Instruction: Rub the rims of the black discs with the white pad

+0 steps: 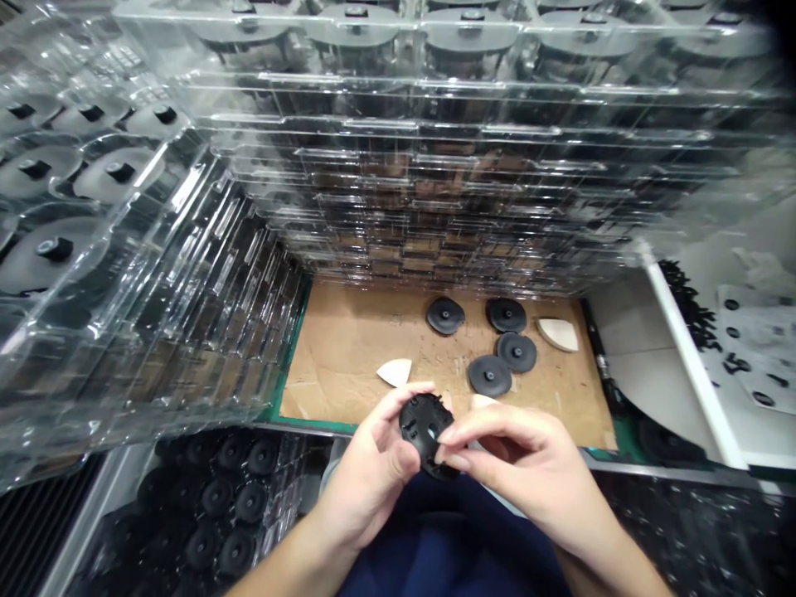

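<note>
My left hand (379,464) grips a round black plastic part (423,427) by its edge, with the thumb at its near side. Small clips and openings show on the face turned up toward me. The fingertips of my right hand (522,452) are pinched together at the right edge of this part; whatever lies between them is too small or hidden to make out. Beyond my hands, several black discs with a central stub (489,376) lie on the cardboard sheet (348,332). A white wedge-shaped piece (395,372) rests just past my left fingers.
Tall stacks of clear plastic trays (435,124) wall off the back and left. Another white wedge (558,334) lies at the right. A white bin (690,356) holds small black parts (687,303). Below left, a tray (217,497) carries many black discs.
</note>
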`<state>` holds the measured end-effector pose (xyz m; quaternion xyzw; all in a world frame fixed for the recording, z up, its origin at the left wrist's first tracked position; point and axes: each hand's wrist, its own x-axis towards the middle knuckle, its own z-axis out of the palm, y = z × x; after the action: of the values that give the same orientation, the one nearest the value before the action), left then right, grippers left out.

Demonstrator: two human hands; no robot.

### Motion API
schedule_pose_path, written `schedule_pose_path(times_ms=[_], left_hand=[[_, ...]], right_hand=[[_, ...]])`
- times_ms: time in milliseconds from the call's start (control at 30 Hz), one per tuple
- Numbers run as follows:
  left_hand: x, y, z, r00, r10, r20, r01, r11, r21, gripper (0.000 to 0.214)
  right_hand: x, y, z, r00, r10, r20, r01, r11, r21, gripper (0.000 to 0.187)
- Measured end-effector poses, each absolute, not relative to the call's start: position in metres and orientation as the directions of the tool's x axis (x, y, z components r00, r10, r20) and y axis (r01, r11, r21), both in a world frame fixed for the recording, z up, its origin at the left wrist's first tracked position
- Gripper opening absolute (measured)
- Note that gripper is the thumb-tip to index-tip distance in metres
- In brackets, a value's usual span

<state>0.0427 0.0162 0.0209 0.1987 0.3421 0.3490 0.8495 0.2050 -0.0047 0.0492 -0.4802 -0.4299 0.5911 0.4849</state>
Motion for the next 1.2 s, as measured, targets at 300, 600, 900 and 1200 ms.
schedule_pose_path(times_ms=[300, 600, 900, 1200], left_hand=[[0.045, 0.013, 0.018, 0.436, 0.800, -0.412, -0.466, 0.592, 0.657, 0.061], [0.043, 0.022, 0.012, 0.381, 0.873, -0.304, -0.560, 0.480, 0.675, 0.056], [0.029, 0.021, 0.008, 0.644, 0.693, -0.324, -0.392, 0.662, 0.639, 0.049], [-0.004, 0.015, -0.015, 0.803, 0.355, -0.480, -0.039, 0.834, 0.551, 0.072]], right_hand=[[0.200, -0.017, 0.039, 0.039, 0.962, -0.270, -0.330, -0.243, -0.912, 0.010], [0.205, -0.030, 0.024, 0.198, 0.979, 0.038, 0.131, 0.012, -0.991, 0.009], [0.215, -0.008, 0.031, -0.226, 0.881, 0.417, 0.600, 0.463, -0.652, 0.022], [0.204, 0.007, 0.033, -0.599, 0.799, -0.047, 0.495, 0.324, -0.806, 0.037]])
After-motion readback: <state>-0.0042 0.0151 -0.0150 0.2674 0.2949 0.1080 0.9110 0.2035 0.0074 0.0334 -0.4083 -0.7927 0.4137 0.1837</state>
